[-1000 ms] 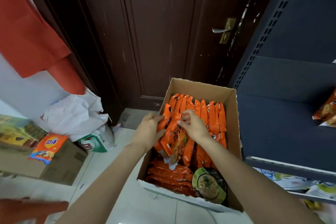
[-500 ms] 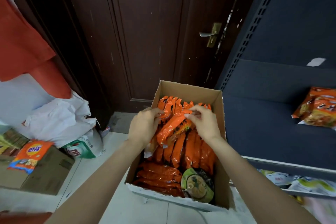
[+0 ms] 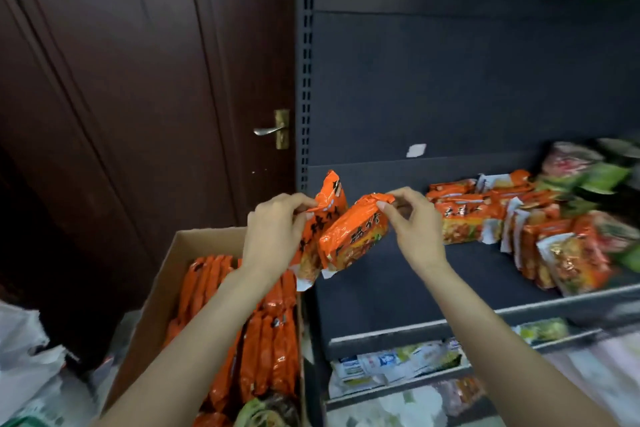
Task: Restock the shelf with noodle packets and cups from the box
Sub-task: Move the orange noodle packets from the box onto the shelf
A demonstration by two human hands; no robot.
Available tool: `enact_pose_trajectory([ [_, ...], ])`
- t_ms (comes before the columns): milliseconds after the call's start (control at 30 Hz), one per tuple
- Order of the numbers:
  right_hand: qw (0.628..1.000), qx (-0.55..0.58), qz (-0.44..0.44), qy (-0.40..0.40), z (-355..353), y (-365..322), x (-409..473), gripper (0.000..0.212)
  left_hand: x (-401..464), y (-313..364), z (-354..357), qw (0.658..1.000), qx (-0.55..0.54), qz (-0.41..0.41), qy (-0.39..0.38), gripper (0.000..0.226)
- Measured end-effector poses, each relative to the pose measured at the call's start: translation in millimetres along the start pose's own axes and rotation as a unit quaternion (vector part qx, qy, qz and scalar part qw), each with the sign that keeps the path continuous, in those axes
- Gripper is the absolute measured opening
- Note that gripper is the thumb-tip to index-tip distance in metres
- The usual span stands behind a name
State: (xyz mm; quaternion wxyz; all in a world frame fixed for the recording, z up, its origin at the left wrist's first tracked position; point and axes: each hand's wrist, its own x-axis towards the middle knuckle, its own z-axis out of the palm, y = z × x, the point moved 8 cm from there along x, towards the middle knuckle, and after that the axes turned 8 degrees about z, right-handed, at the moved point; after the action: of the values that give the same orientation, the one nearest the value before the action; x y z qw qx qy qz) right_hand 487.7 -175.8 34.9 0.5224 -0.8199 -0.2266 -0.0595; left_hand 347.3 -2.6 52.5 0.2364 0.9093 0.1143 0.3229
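Observation:
Two orange noodle packets [image 3: 349, 236] hang in the air between the cardboard box [image 3: 166, 274] and the dark shelf [image 3: 388, 281]. My left hand [image 3: 273, 232] grips their left top corner, and my right hand [image 3: 415, 225] pinches the crimped top edge of the front packet. The box stands on the floor at the lower left, packed with several upright orange packets [image 3: 263, 340]; a green noodle cup [image 3: 266, 412] lies at its near end. On the shelf to the right lie several orange packets [image 3: 485, 215].
A dark wooden door with a brass handle [image 3: 273, 130] stands behind the box. Green and mixed packets [image 3: 595, 177] fill the shelf's far right. Lower shelves [image 3: 398, 360] hold pale packets. A white plastic bag [image 3: 20, 350] sits at the lower left.
Both hands have lifted two orange packets out of the box and carried them up and right, level with the shelf. The view has swung right onto the shelf.

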Motion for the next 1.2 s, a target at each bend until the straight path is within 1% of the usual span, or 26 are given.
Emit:
enact_pose_trajectory([
  [133, 0.999, -0.036, 0.026, 0.031, -69.8, 66.1, 29.0, 0.006, 35.2, 52.4, 86.5, 0.998, -0.021, 0.007, -0.051, 0.017],
  [267, 0.996, -0.072, 0.039, 0.032, -127.5, 128.7, 66.5, 0.008, 66.5, 86.0, 175.0, 0.994, -0.052, -0.056, -0.077, 0.018],
  [433, 0.992, -0.121, 0.039, 0.004, -168.3, 190.8, 114.1, 0.017, 94.4, 100.4, 272.4, 0.979, -0.131, -0.124, -0.092, 0.027],
  [667, 0.987, -0.161, 0.029, -0.001, -169.2, 241.5, 154.5, 0.012, 106.7, 97.3, 358.2, 0.949, -0.240, -0.193, -0.072, 0.022],
  [800, 0.978, -0.210, -0.008, -0.003, -150.5, 257.1, 155.7, 0.010, 96.7, 83.5, 392.3, 0.925, -0.290, -0.240, -0.059, 0.022],
  [900, 0.973, -0.229, -0.040, -0.002, -136.1, 262.8, 153.2, 0.016, 96.2, 75.8, 405.6, 0.923, -0.302, -0.227, -0.076, 0.024],
  [1000, 0.973, -0.221, -0.046, -0.055, -121.8, 269.9, 151.1, 0.027, 98.8, 79.7, 407.0, 0.927, -0.299, -0.190, -0.122, 0.016],
  [1033, 0.972, -0.214, -0.048, -0.083, -116.9, 272.5, 149.5, 0.033, 98.9, 82.5, 405.3, 0.931, -0.288, -0.174, -0.140, 0.019],
  [1133, 0.960, -0.217, -0.039, -0.172, -106.8, 281.0, 143.8, 0.055, 91.2, 85.5, 407.9, 0.940, -0.230, -0.140, -0.210, 0.061],
  [1200, 0.945, -0.253, -0.032, -0.203, -105.1, 286.1, 141.3, 0.067, 83.2, 81.9, 414.8, 0.941, -0.198, -0.128, -0.244, 0.083],
])
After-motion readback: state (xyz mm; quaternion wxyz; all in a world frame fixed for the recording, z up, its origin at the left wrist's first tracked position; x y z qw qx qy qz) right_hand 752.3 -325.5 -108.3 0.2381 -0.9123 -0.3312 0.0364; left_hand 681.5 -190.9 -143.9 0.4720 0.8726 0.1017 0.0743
